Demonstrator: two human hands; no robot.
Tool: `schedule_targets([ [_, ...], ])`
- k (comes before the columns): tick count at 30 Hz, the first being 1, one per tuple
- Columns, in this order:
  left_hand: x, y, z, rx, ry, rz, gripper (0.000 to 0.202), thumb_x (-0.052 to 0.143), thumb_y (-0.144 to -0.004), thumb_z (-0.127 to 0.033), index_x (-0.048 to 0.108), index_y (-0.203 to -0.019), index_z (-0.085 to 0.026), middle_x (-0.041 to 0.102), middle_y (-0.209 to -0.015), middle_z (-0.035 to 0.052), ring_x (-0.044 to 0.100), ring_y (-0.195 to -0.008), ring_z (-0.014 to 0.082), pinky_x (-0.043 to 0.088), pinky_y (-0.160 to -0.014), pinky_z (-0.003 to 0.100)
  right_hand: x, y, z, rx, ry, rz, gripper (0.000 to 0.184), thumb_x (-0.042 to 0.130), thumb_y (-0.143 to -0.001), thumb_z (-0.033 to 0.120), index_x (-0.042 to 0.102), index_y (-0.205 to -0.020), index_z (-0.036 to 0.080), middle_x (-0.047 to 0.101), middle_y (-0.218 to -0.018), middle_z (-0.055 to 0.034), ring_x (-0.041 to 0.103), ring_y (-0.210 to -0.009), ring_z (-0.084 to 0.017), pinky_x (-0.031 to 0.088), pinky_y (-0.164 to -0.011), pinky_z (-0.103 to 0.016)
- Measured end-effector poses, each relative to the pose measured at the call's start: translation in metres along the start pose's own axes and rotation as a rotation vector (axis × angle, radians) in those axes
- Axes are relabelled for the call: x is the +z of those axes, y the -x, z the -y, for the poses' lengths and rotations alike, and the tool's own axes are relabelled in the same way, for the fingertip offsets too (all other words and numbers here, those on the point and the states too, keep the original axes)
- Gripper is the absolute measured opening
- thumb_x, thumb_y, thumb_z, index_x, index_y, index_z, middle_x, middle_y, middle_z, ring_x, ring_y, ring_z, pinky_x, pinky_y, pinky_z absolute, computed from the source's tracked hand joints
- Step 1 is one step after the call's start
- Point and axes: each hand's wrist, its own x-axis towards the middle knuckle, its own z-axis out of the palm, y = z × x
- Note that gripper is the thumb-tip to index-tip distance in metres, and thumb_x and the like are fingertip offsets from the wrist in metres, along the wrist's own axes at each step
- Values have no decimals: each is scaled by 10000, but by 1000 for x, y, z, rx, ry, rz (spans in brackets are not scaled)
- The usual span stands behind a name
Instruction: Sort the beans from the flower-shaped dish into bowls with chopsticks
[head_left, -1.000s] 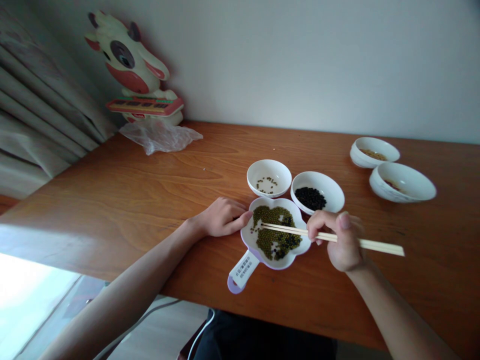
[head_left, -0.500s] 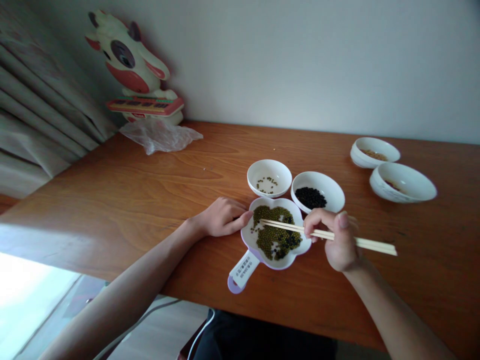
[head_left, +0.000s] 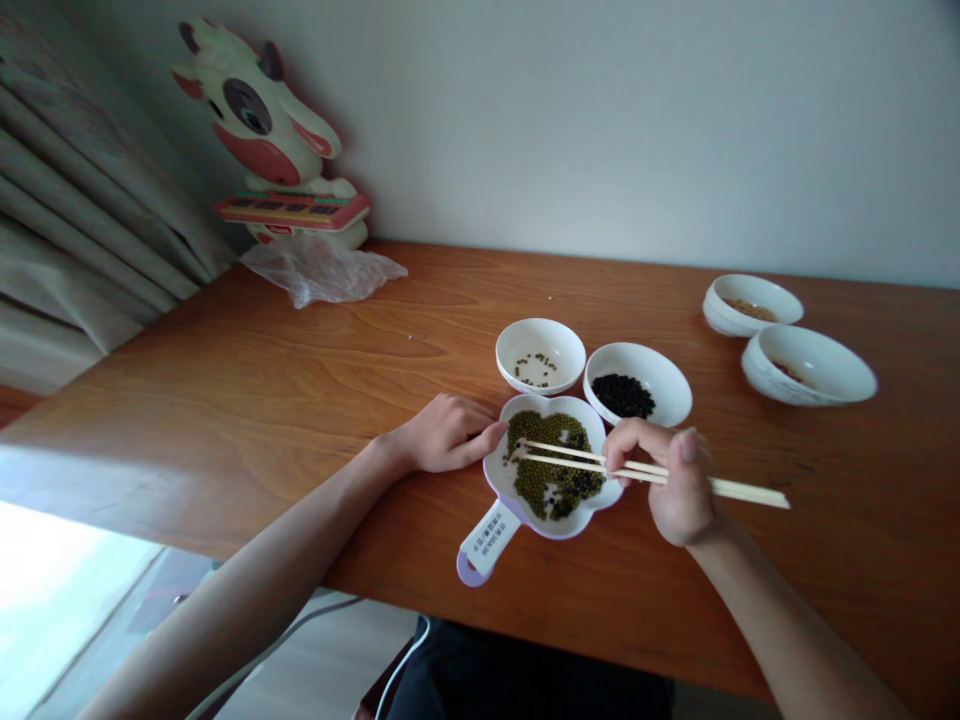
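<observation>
Chopsticks [head_left: 600,463] tips are now spreading apart over flower dish [head_left: 551,465]; right hand [head_left: 671,480] gripping them, left hand [head_left: 446,435] curled, steadying rim. Beans risk slipping, rolling onto table [head_left: 262,390].

- Soft, dim daylight reaches my table [head_left: 300,400] from the lower left, where the view blows out white.
- Faint shadows only.
- Edges bow; the wall [head_left: 600,120] darkens in corners.
- Focus stays sharp.

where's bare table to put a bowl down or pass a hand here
Bare wood spans the table between the plastic bag, the left hand and the near edge. Crowded: flower dish, two small bowls, right hand with chopsticks.
</observation>
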Motion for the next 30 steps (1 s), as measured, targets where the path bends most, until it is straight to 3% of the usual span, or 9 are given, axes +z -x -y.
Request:
schedule_targets([
  [6, 0, 0, 1, 0, -14, 22, 512, 306, -1110, -362, 470, -666, -169, 605, -711, 32, 515, -628, 115, 373, -635, 265, 1, 0, 3, -12, 29, -35, 697, 212, -1062, 609, 662, -702, 217, 610, -625, -16, 541, -551, -139, 400, -546, -310],
  [16, -1, -1, 0, -1, -8, 9, 519, 308, -1111, -359, 476, -658, -168, 614, -714, 35, 515, -622, 112, 380, -631, 258, 2, 0, 6, -43, 28, -81, 705, 227, -1069, 584, 659, -652, 215, 602, -587, -18, 539, -542, -141, 394, -554, -321],
  [30, -1, 0, 0, -1, 3, 14, 517, 307, -1111, -364, 466, -659, -171, 609, -723, 33, 512, -624, 112, 381, -637, 267, -2, -1, 6, 23, -3, -60, 777, 183, -1008, 724, 653, -648, 221, 614, -591, -27, 528, -529, -149, 387, -515, -319],
])
